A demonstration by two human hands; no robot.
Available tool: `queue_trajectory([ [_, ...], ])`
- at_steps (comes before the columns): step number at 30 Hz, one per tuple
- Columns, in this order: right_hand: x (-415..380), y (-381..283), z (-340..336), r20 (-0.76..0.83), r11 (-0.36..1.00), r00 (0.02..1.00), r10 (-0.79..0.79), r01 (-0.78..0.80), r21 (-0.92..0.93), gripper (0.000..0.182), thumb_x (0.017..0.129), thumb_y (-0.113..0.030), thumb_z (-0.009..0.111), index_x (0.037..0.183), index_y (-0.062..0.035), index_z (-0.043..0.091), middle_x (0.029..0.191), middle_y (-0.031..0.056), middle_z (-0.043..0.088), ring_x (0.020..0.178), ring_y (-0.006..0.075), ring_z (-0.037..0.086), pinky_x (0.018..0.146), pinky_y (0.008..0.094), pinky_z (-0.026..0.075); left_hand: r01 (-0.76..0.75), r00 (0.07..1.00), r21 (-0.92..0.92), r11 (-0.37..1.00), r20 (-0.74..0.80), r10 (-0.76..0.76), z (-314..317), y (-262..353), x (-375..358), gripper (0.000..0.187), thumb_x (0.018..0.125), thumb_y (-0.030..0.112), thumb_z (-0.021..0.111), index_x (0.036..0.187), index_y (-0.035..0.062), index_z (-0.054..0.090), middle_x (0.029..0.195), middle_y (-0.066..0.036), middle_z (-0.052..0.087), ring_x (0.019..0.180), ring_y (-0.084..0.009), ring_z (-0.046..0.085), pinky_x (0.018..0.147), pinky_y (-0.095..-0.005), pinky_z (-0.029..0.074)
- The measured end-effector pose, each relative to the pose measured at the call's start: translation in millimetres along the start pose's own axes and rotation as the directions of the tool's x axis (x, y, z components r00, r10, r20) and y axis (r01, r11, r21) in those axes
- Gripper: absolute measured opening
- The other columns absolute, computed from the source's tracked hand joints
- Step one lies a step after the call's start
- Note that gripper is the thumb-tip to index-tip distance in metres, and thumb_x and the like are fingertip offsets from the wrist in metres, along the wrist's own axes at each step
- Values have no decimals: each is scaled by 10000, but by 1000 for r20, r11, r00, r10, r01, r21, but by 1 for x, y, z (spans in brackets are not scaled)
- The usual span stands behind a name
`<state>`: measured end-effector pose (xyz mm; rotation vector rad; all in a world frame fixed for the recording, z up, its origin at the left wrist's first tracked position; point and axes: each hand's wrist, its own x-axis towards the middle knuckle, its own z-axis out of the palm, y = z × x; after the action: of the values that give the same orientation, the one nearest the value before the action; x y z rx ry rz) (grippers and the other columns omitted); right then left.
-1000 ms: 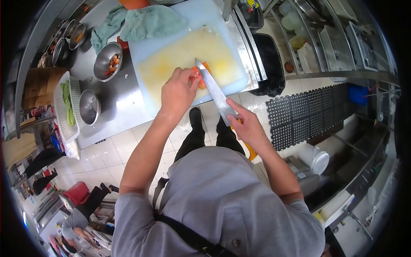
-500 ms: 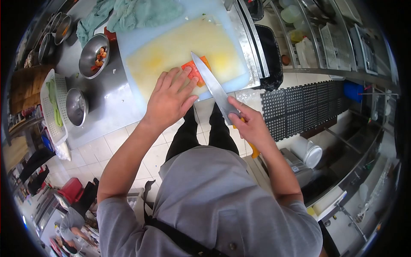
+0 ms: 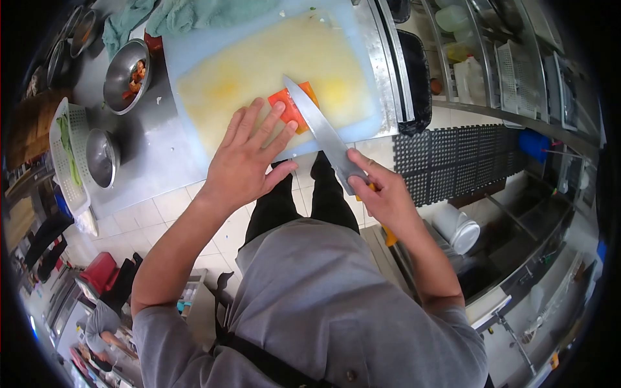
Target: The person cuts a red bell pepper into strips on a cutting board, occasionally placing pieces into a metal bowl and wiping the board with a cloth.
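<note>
An orange slab of vegetable (image 3: 289, 105) lies flat on a yellowed white cutting board (image 3: 259, 64). My left hand (image 3: 246, 158) lies flat with fingers spread, its fingertips pressing on the slab's near edge. My right hand (image 3: 381, 191) grips the yellow-handled chef's knife (image 3: 317, 129), whose blade rests sideways against the slab's right side, tip pointing away from me.
A steel bowl with orange scraps (image 3: 126, 74) and a smaller steel bowl (image 3: 102, 157) stand on the steel counter left of the board. A white basket with green vegetables (image 3: 65, 155) sits farther left. Green cloths (image 3: 194, 13) lie behind the board. Black floor mats (image 3: 459, 165) lie at right.
My left hand went from pinching the orange piece to lying flat with spread fingers on it. The knife blade lowered and turned sideways against the slab.
</note>
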<state>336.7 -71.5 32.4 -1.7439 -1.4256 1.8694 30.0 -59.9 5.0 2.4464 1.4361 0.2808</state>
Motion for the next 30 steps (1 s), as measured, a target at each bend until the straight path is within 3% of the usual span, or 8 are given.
queue_trajectory([
  [5,9,6,-2,14,997,998,-64,63,39,515,1068,-98,691,1573,-100,588,1236,72,771,791,62,542,730,254,513,24,1000,-23,999,-17,-24,3,1,-1,622,956,443,769,1484,143,637,1703,-161,437,1422,-566,461,1228,-628,380],
  [7,13,-7,-4,52,999,999,-5,3,47,520,1074,-119,683,1584,-107,581,1034,34,738,736,47,539,661,242,496,34,999,-23,999,-24,-34,2,2,0,619,954,441,771,1479,141,641,1705,-160,434,1426,-568,457,1228,-629,379],
  [8,16,-11,-4,56,999,998,-8,5,46,520,1074,-119,683,1584,-107,581,1034,34,738,736,47,539,661,242,496,35,999,-27,999,-27,-36,2,3,0,617,950,435,775,1476,140,644,1704,-158,435,1431,-566,455,1230,-628,378],
  [10,20,-19,-4,97,993,992,77,-85,81,529,1079,-146,675,1599,-128,573,843,-20,631,653,33,495,574,238,453,38,999,-28,999,-32,-39,1,3,0,614,947,428,780,1472,140,646,1704,-157,436,1436,-564,453,1232,-628,378],
  [13,29,-13,2,88,995,996,13,-22,101,535,1081,-167,671,1606,-146,570,762,-42,575,601,30,462,526,244,424,40,999,-36,999,-28,-41,2,3,0,611,942,409,788,1472,140,646,1705,-155,436,1439,-561,456,1237,-627,375],
  [25,16,-10,11,48,997,999,9,-13,73,510,1087,-172,663,1585,-106,578,822,-1,633,686,46,489,614,247,455,21,998,-49,999,-51,-24,5,0,-3,643,943,384,789,1517,155,612,1716,-156,423,1442,-539,471,1243,-627,374],
  [28,28,-19,16,40,997,999,9,-12,73,524,1081,-157,662,1596,-117,571,799,-13,618,646,45,488,587,249,458,18,999,-42,999,-44,-19,6,0,-3,653,946,385,786,1531,162,603,1721,-155,418,1443,-534,473,1244,-622,376],
  [30,39,-20,21,48,995,999,-1,-4,103,532,1079,-153,663,1602,-122,566,785,-21,606,620,42,485,565,247,454,40,998,-29,999,-50,-41,4,2,-3,595,977,422,763,1491,142,655,1663,-144,492,1555,-427,415,1277,-570,358],
])
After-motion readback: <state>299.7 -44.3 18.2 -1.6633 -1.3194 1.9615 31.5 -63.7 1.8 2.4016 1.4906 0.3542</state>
